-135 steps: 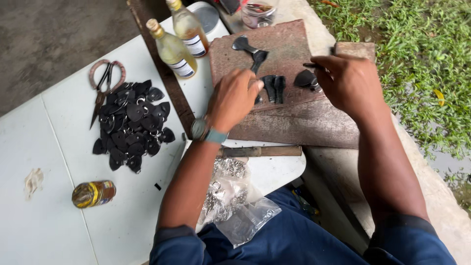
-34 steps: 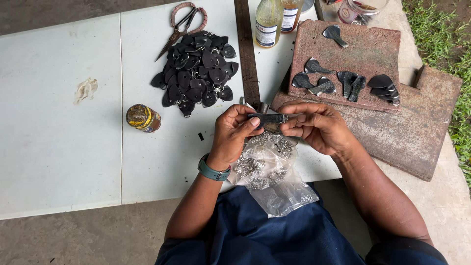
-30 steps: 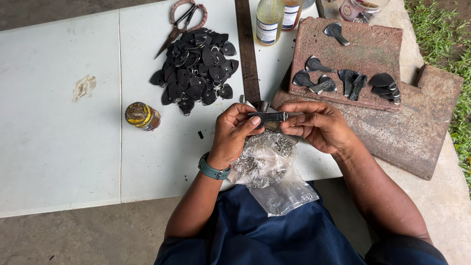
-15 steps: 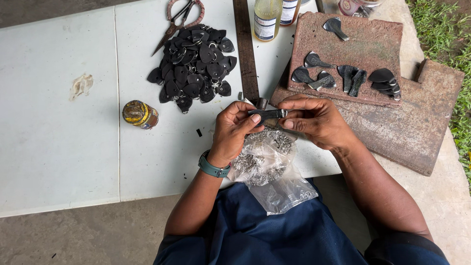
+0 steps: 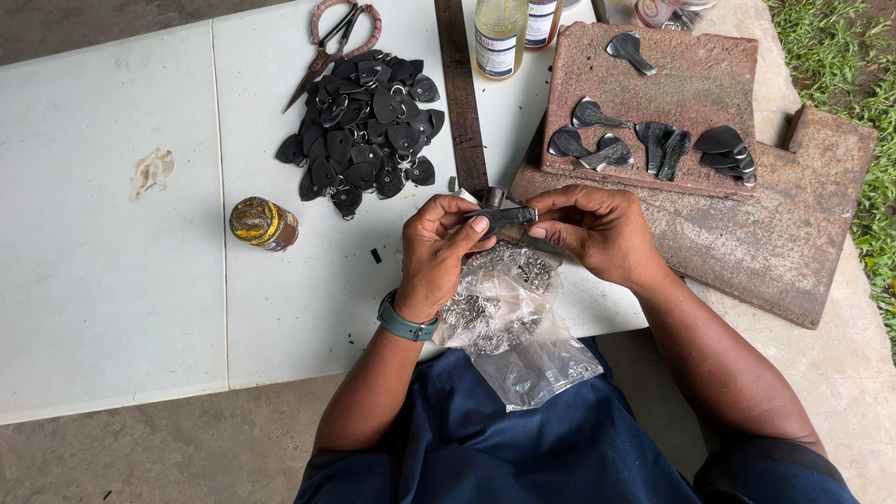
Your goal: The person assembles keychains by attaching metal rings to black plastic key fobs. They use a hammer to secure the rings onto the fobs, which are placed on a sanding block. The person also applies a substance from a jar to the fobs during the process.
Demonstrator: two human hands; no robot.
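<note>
Between both hands I hold a small black leather piece just above a clear plastic bag of metal rings that lies at the table's near edge and on my lap. My left hand, with a teal watch on the wrist, pinches the piece's left end. My right hand pinches its right end. Several more black leather pieces lie spread on a reddish stone slab just beyond my right hand.
A heap of finished black leather tags lies at the upper middle, scissors beyond it. A small tin stands left of my hands. Two bottles stand at the top. A larger rusty slab lies right, grass beyond.
Since 4.5 s ago both hands left the stone slab and came together over the ring bag, holding a leather piece. In the last second they barely moved.
</note>
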